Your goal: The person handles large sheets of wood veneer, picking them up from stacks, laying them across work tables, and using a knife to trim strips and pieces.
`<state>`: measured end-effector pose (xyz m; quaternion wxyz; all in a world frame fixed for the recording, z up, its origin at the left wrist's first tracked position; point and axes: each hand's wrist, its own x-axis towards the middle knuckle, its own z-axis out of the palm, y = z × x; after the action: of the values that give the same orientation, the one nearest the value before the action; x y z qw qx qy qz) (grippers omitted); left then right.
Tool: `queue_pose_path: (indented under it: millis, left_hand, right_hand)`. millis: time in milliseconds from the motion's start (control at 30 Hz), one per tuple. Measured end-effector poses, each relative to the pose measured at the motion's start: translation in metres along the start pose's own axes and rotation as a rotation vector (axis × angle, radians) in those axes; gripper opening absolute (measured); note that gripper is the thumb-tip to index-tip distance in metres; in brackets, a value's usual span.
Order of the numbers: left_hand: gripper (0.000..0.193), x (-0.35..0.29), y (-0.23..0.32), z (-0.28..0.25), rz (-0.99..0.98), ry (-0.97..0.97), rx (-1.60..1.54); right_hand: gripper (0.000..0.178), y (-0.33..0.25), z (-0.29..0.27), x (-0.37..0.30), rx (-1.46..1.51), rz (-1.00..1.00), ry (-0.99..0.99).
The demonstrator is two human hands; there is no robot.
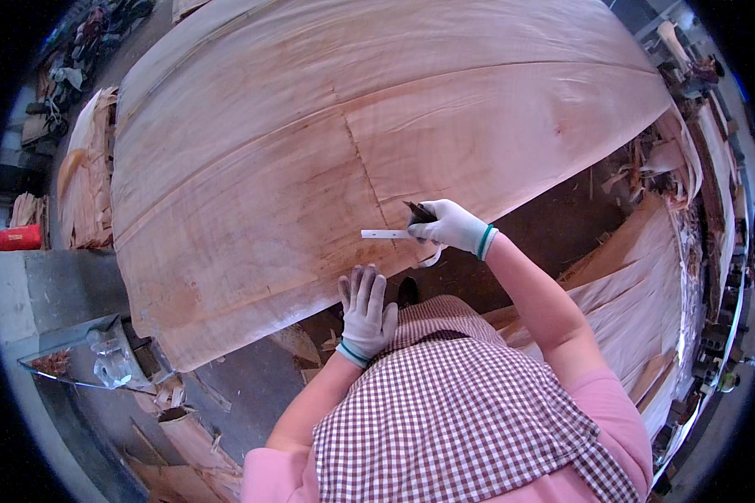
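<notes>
My left hand (367,314), in a pale glove with a green-trimmed cuff, lies with fingers stretched out at the near edge of a wide veneer sheet (252,201). My right hand (453,228), gloved alike, is closed around a dark pointed tool (421,213) whose exact kind I cannot make out. From under that hand a white tape strip (382,235) with small dark spots runs left across the veneer, beside the lower end of a dark crack (359,155). More of the strip curls down below the right hand, past the sheet's edge.
Stacked veneer pieces (88,176) stand left of the sheet. More pale sheets (629,285) lie at the right, near torn scraps (667,159). A red package (17,238) sits at the far left. A clear plastic thing (113,356) rests on a tray at the lower left.
</notes>
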<state>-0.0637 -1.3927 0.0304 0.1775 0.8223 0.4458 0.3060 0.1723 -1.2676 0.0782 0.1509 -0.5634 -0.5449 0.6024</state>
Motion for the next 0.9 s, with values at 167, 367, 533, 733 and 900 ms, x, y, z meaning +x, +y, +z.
queue_pose_path:
  millis: [167, 367, 533, 733, 900]
  left_hand:
    - [0.074, 0.012, 0.001, 0.012, -0.066, -0.039, 0.045]
    - [0.084, 0.049, -0.017, 0.034, -0.148, -0.128, 0.176]
    - [0.088, 0.057, -0.016, 0.04, -0.201, -0.224, 0.274]
    - [0.087, 0.061, -0.01, 0.042, -0.22, -0.209, 0.264]
    - [0.073, 0.07, 0.003, 0.044, -0.234, -0.274, 0.364]
  right_hand:
    - [0.019, 0.009, 0.001, 0.015, -0.069, -0.053, 0.003]
    - [0.018, 0.01, 0.007, 0.034, -0.174, -0.016, -0.007]
    - [0.02, 0.017, 0.01, 0.04, -0.181, -0.011, 0.036]
    - [0.021, 0.022, 0.012, 0.04, -0.191, -0.048, 0.079]
    - [0.023, 0.031, 0.014, 0.028, -0.476, -0.194, 0.317]
